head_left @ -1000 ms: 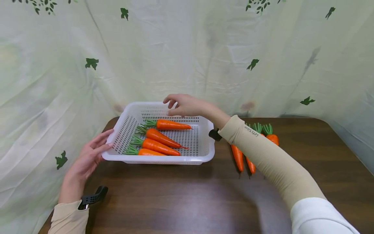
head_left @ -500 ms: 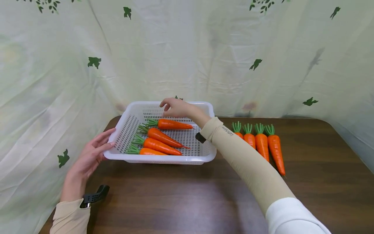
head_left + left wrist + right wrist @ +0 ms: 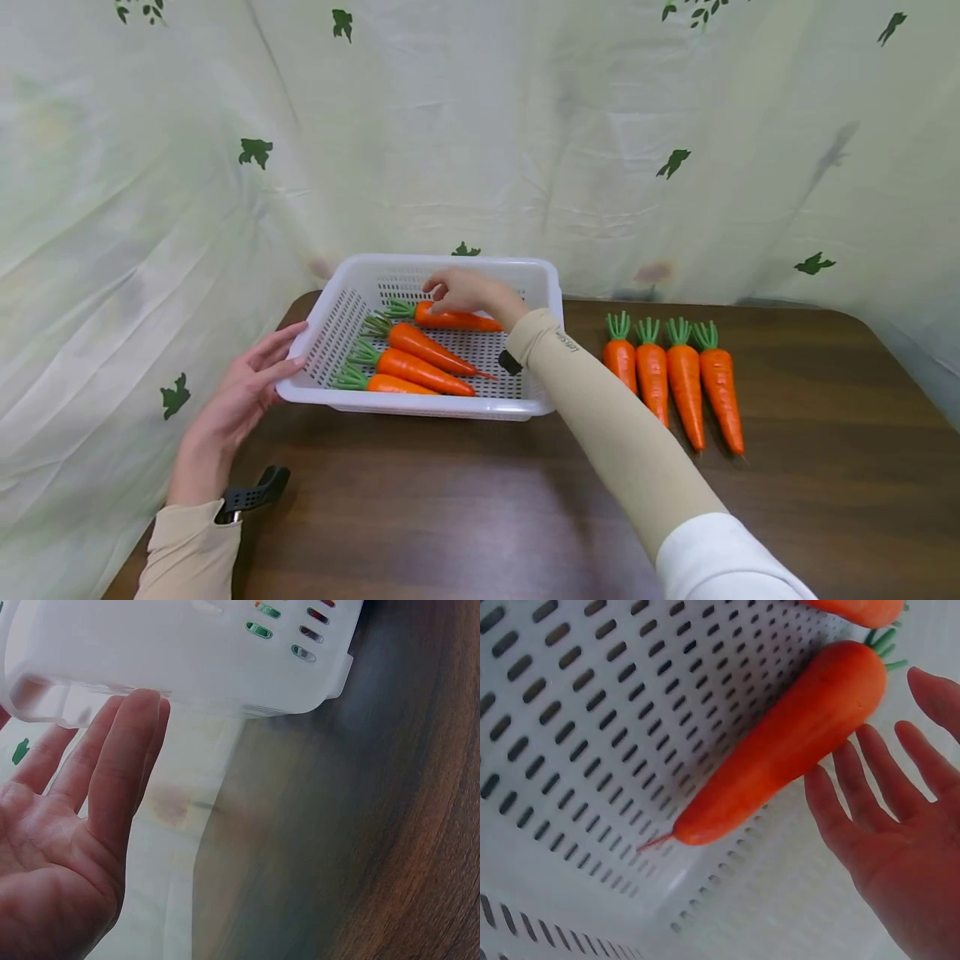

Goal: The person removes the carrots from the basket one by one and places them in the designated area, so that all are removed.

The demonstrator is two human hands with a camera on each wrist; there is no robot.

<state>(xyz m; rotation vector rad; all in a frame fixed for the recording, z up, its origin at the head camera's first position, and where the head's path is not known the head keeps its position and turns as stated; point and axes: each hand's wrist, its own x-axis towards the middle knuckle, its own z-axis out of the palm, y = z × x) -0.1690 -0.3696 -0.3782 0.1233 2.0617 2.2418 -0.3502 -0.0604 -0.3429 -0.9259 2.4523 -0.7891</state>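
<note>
A white perforated basket (image 3: 435, 406) stands at the back left of the table, with several orange, green-topped carrots lying inside. Straight fingers of my left hand (image 3: 240, 392) rest against its left rim. In the left wrist view, those fingers reach up to the basket's white outer wall (image 3: 187, 667). My right hand (image 3: 468, 293) is inside the basket, over the rearmost carrot (image 3: 476, 322). From the right wrist, fingertips appear right at the side of that carrot (image 3: 795, 727), with the thumb spread apart on the hand (image 3: 904, 817).
Several more carrots (image 3: 684, 375) lie in a row on the brown wooden table (image 3: 420, 500), right of the basket. My right forearm overlaps some of their lower ends. A pale curtain (image 3: 487, 150) with green leaf shapes hangs behind the table's back edge.
My right hand has come down into the basket onto the rearmost carrot, and its forearm has shifted left, uncovering the row of carrots. The left hand stays at the rim. The head view has shifted slightly.
</note>
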